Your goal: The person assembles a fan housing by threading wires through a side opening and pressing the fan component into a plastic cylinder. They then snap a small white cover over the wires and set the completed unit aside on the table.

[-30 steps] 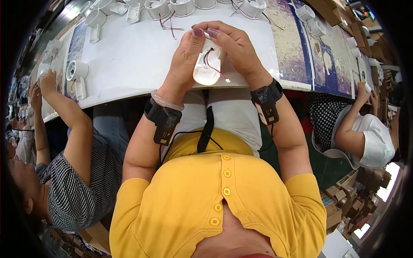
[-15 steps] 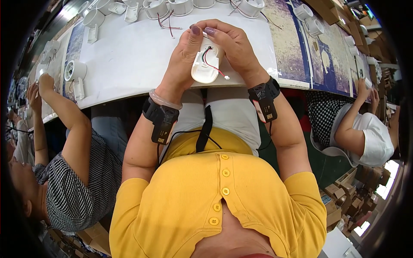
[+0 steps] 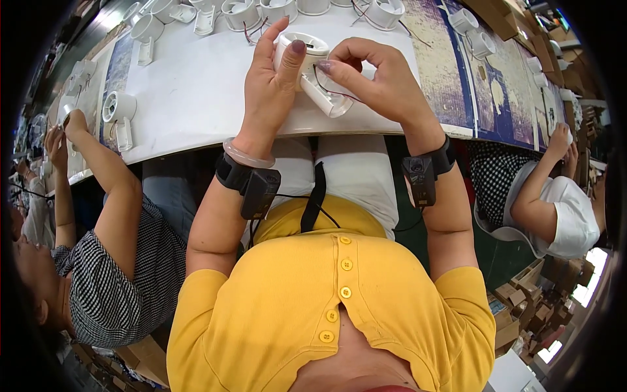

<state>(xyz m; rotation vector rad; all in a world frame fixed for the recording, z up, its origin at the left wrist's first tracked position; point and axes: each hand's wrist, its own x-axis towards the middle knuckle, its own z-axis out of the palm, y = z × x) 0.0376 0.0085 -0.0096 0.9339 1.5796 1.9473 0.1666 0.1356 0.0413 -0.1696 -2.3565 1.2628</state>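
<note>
My left hand (image 3: 271, 88) grips a white plastic housing (image 3: 313, 60) above the near part of the table, thumb in front and fingers upright behind it. The housing has a round, drum-like head tilted upward and a hollow handle (image 3: 325, 99) pointing down toward me. Thin dark and red wires (image 3: 341, 94) come out by the handle and trail to the right. My right hand (image 3: 385, 81) is closed beside the housing, its thumb and bent forefinger pinching the wires near the drum. The exact pinch point is partly hidden by the thumb.
Several similar white housings (image 3: 240, 14) line the table's far edge, some with loose wires. Another housing (image 3: 119, 108) stands at the left on the white table (image 3: 189, 85). White parts (image 3: 482, 44) lie at the right. Co-workers sit on both sides, one in a checked top (image 3: 124, 281).
The housing has turned from its open handle facing up to its round head facing up. My right hand has shifted right, off the housing's side, and onto the wires.
</note>
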